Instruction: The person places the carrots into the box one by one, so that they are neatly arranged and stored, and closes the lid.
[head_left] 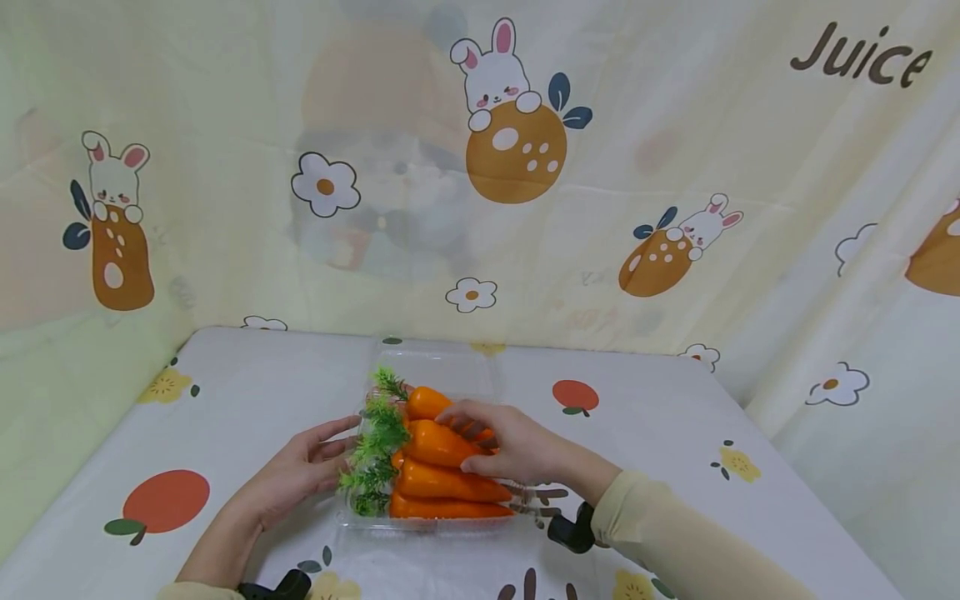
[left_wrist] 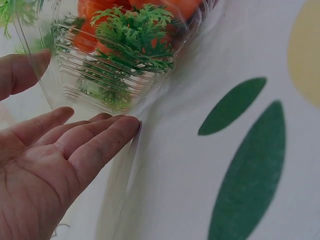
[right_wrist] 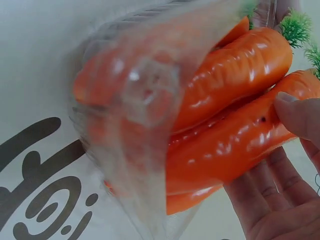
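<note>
Several toy carrots with bright orange bodies and green feathery tops [head_left: 382,429] lie side by side in a clear plastic box [head_left: 427,525]. My right hand [head_left: 506,442] grips one carrot [head_left: 435,443] from above, and the right wrist view shows the thumb on its side and the other fingers curled along its far side. At the box's left wall, beside the green tops, is my left hand [head_left: 303,467]. Its fingers [left_wrist: 107,137] are fairly straight and lie against or just beside the ribbed plastic; exact contact is hard to tell.
The box's clear lid [head_left: 442,367] lies folded back behind the carrots. A white cloth printed with fruit and leaves covers the table [head_left: 262,375]. Behind it hangs a patterned curtain [head_left: 390,250]. Black wrist mounts [head_left: 573,529] sit near both cuffs.
</note>
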